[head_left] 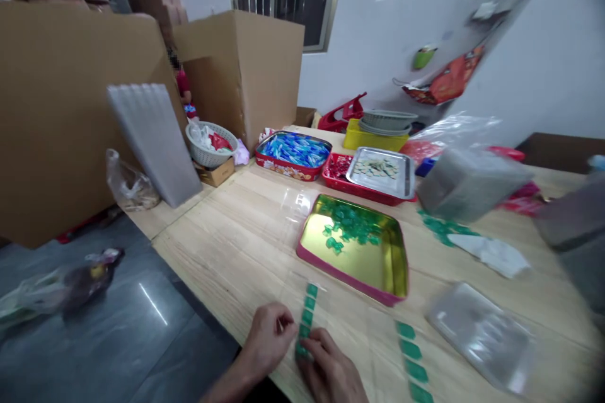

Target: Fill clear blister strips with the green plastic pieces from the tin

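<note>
A row of small translucent green pieces (308,316) lies near the table's front edge, on what looks like a clear plastic sheet or tray. My left hand (268,339) is beside the row on its left, thumb and fingers pinched together; whatever may be between them is hidden. From the right, my right hand (331,370) has its fingertips closed on the nearest green piece (302,347) of the row. Farther right is a second row of green pieces (413,362). Beyond my hands stands a gold-lined tin (373,267) with many loose green pieces heaped toward its back.
Stacked clear plastic trays (484,337) lie at right, near a white cloth (494,253). Behind the tin are a tin of blue pieces (295,152), a red basket (338,187) and a metal tray (405,179). Big cardboard boxes (269,69) and a person (183,85) are beyond.
</note>
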`<action>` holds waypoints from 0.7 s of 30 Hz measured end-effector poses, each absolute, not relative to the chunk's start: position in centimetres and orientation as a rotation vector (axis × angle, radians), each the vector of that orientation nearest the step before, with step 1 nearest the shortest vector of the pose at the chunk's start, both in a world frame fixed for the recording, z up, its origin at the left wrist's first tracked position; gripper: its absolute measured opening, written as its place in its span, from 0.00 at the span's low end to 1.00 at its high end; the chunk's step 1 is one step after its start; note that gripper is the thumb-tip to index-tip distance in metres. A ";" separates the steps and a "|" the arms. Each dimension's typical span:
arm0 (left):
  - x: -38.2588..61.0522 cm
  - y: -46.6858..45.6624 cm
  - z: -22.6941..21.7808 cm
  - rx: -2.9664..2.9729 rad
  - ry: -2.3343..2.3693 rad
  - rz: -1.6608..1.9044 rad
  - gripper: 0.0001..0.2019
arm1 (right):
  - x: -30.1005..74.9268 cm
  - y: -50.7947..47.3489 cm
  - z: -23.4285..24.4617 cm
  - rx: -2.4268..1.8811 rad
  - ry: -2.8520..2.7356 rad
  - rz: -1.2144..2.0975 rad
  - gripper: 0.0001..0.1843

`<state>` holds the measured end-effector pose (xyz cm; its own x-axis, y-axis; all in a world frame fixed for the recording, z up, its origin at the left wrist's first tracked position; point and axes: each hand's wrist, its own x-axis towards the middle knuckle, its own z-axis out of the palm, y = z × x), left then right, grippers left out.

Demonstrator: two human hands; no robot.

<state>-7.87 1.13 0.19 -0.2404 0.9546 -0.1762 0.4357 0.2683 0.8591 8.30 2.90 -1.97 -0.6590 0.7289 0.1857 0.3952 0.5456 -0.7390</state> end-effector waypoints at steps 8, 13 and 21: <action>-18.9 4.5 5.1 1.238 2.297 0.923 0.06 | 11.5 2.9 -1.3 -1.101 -2.426 0.823 0.10; -22.5 4.8 3.9 1.415 2.458 0.298 0.08 | 15.0 2.4 1.4 -1.351 -2.400 0.823 0.11; -15.3 2.8 1.6 1.742 2.162 -0.031 0.10 | 19.6 2.3 -0.2 -1.489 -2.261 0.813 0.12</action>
